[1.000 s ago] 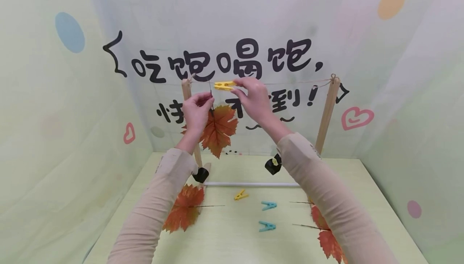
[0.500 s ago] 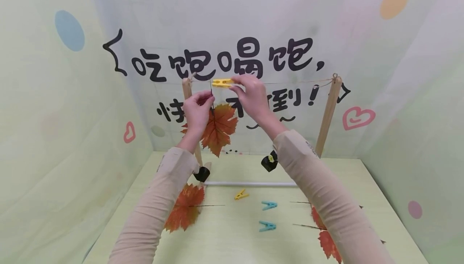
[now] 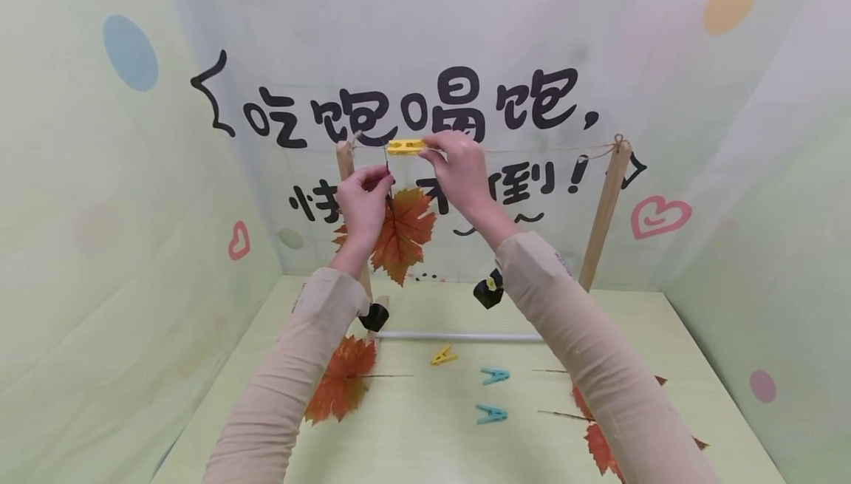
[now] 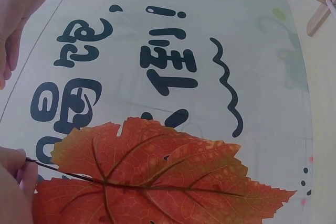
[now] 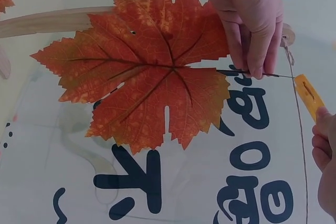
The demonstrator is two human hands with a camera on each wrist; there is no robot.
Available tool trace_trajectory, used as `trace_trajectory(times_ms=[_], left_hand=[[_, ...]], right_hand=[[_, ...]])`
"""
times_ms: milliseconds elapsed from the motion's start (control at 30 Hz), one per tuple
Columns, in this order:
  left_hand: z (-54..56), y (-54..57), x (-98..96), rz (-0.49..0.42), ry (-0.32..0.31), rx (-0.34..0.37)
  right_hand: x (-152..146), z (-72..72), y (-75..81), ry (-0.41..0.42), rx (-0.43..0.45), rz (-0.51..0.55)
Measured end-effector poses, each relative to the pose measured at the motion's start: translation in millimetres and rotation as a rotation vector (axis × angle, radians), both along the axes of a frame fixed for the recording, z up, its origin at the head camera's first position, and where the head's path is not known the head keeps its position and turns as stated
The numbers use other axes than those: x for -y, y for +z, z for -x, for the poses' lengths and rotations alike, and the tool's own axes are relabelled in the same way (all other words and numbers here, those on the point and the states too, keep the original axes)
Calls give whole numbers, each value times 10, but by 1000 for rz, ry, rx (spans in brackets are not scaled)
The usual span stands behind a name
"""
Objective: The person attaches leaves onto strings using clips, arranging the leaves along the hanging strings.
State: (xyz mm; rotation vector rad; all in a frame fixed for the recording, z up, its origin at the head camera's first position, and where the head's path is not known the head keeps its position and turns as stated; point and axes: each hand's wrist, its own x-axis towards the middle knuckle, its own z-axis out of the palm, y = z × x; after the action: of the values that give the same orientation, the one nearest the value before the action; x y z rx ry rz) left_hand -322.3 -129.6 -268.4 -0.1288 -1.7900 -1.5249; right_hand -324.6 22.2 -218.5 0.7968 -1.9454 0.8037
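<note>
In the head view my left hand (image 3: 362, 203) pinches the dark stem of an orange-red artificial maple leaf (image 3: 402, 233), which hangs below the fingers with its tip down. My right hand (image 3: 462, 174) pinches the handle end of a yellow clothespin (image 3: 404, 147), held level along the twine (image 3: 532, 150). The clothespin's front end is right at the thin upper tip of the stem. From the right wrist view, this same yellow clothespin (image 5: 310, 95) overlaps the twine (image 5: 302, 145) where the stem tip meets it. Leaf and stem (image 4: 68, 174) fill the lower left wrist view.
The twine runs between two wooden posts (image 3: 601, 218). A white rod (image 3: 459, 336) lies low between them, near black clamps (image 3: 488, 292). On the table are a yellow clothespin (image 3: 444, 355), two blue clothespins (image 3: 492, 414), a leaf (image 3: 342, 380) at left and more leaves (image 3: 601, 447) at right.
My right hand has moved slightly left and up, bringing the yellow clothespin to the stem tip. The clothespin's handle arms now look squeezed closer together. My left hand has stayed almost still.
</note>
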Motion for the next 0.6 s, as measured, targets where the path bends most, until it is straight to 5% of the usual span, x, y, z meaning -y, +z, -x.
trace_trajectory(times_ms=[600], left_hand=[[-34, 22, -31, -2, 40, 23]], right_hand=[[49, 64, 115, -24, 55, -39]])
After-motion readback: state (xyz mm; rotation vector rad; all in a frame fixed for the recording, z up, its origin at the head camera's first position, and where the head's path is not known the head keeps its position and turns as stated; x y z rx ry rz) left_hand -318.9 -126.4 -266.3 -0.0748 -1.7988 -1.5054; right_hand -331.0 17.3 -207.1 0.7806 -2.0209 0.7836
